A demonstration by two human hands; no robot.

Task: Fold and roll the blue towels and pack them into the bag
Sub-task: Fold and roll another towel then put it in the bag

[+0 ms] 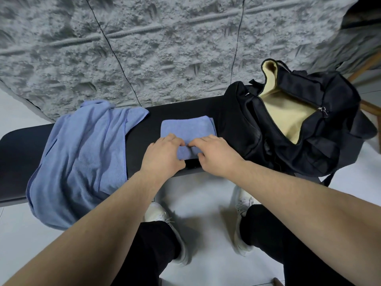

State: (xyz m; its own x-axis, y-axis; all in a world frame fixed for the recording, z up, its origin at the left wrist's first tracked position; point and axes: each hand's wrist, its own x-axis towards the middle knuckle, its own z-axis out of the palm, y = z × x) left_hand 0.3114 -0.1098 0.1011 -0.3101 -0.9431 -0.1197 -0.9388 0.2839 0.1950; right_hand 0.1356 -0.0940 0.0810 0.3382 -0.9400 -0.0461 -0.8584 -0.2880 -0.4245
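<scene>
A folded blue towel [186, 129] lies as a narrow strip in the middle of the black bench [20, 145]. My left hand [162, 155] and my right hand [216, 153] both grip its near end, fingers curled over the cloth where it bunches into the start of a roll. More loose blue towels [82, 157] lie crumpled on the bench's left part and hang over its front edge. The black bag [305, 129] stands at the right end of the bench, its zip open, showing a tan lining [286, 112].
A rough grey wall [165, 48] rises directly behind the bench. Pale floor tiles lie in front, with my legs and white shoes [165, 223] on them. A wooden chair leg [369, 108] shows behind the bag at the far right.
</scene>
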